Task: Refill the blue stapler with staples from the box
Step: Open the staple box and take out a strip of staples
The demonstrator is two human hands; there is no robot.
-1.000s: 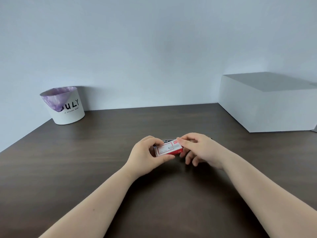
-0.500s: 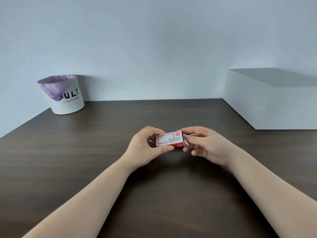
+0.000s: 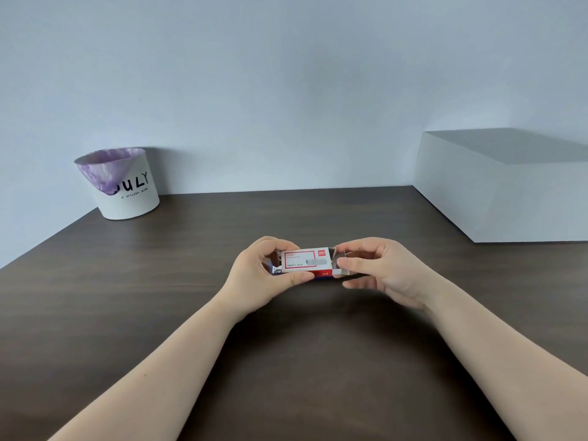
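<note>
A small white and red staple box (image 3: pixel 304 261) is held just above the dark table, in the middle of the view. My left hand (image 3: pixel 261 275) grips its outer sleeve from the left. My right hand (image 3: pixel 380 270) pinches the inner tray (image 3: pixel 338 269), which sticks out of the sleeve's right end. A sliver of blue with some metal (image 3: pixel 276 269) shows behind the box near my left fingers; it may be the blue stapler, mostly hidden.
A white bin (image 3: pixel 122 183) with a purple liner stands at the far left against the wall. A large white box (image 3: pixel 506 186) sits at the right rear. The dark wooden table (image 3: pixel 286 361) stretches under my forearms.
My right hand has slid rightward and drawn the inner tray partly out of the sleeve. My left hand has kept its grip on the box.
</note>
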